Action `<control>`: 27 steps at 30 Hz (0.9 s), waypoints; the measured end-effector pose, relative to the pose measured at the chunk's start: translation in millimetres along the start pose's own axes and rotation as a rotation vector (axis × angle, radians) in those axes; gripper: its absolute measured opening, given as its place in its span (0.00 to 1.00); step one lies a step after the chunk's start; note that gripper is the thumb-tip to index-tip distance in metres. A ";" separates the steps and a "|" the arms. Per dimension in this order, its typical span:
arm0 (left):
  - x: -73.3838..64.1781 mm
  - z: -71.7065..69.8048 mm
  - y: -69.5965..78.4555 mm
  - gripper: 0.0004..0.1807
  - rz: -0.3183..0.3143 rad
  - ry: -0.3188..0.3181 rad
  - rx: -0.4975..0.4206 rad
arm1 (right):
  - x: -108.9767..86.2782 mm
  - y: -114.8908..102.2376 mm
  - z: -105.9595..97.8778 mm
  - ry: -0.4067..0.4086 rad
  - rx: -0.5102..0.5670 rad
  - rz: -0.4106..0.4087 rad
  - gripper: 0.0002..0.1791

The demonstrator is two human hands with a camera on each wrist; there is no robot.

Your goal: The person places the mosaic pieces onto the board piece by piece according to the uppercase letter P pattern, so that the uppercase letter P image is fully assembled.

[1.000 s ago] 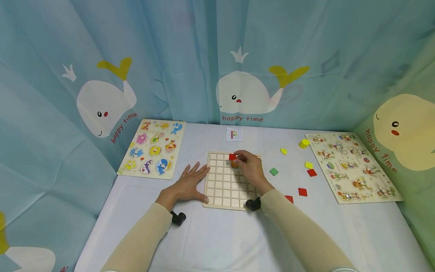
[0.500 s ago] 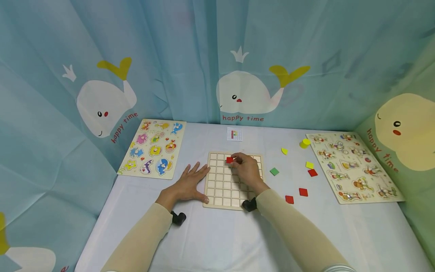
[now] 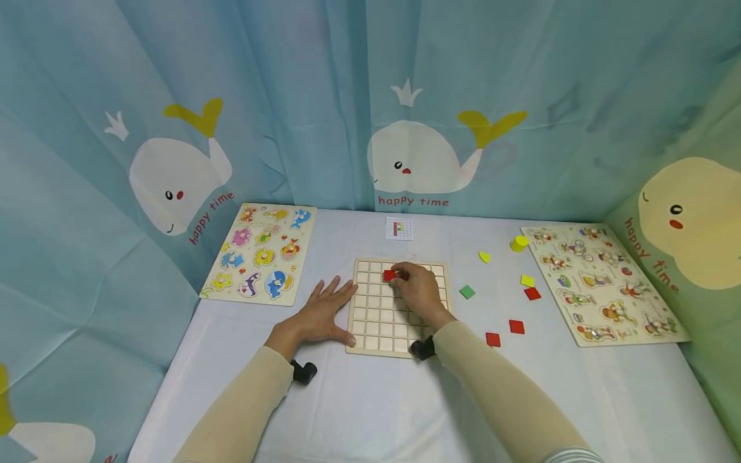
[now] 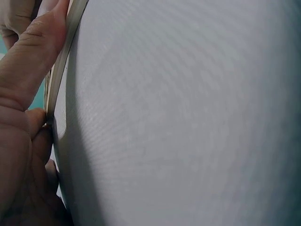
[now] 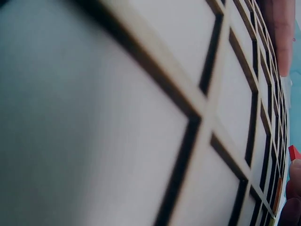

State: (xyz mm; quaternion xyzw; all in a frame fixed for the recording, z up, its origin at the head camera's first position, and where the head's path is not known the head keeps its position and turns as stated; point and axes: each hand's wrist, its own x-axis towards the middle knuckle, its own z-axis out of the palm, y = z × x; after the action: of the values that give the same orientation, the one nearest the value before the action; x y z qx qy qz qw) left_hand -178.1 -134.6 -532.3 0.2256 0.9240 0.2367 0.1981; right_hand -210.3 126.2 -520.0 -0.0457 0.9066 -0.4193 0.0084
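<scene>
From where I stand, the head view shows the right hand point(image 3: 421, 288) with thumb and fingers pinched together on a red tile point(image 3: 389, 275), which sits just left of those fingertips, over the far rows of a grid board point(image 3: 379, 354). The left hand point(image 3: 317, 316) lies with its fingers spread apart, gripping nothing, thumb on the board's near left corner. What bothers me: if the pinch loosens, or the tile is set down askew, it could catch on a ridge between cells. Should the left hand's pressure ease, a push from the right might slide the whole board. The tile looks flat, square and plain bright red, like the loose red tiles point(image 3: 517, 326) off to the right of the right hand, with a green tile point(image 3: 467, 292) nearer to it.

In the left wrist view I see the left hand's thumb against the board's edge; the tile doesn't show there.

The right wrist view catches only a bright red corner of the tile, just above the right hand's fingertips. An orange strip lies beside them, so a clumsy finger might knock that piece. Whether the tile touches the board, I can't tell
</scene>
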 end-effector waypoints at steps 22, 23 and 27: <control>0.5 1.0 -1.4 0.70 0.007 0.007 0.001 | 3.5 1.5 5.1 -0.022 -0.073 -0.012 0.16; 0.4 1.1 -1.1 0.70 0.005 0.006 0.000 | 3.4 1.3 5.3 -0.025 -0.074 -0.010 0.16; -0.2 0.9 0.4 0.70 -0.003 0.004 -0.001 | 3.1 0.6 5.7 -0.034 -0.078 -0.002 0.16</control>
State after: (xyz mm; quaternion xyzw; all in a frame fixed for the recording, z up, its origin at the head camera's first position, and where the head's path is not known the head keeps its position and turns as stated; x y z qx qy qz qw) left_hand -177.4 -134.1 -532.8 0.2234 0.9247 0.2373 0.1966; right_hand -213.1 121.9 -524.1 -0.0542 0.9219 -0.3830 0.0214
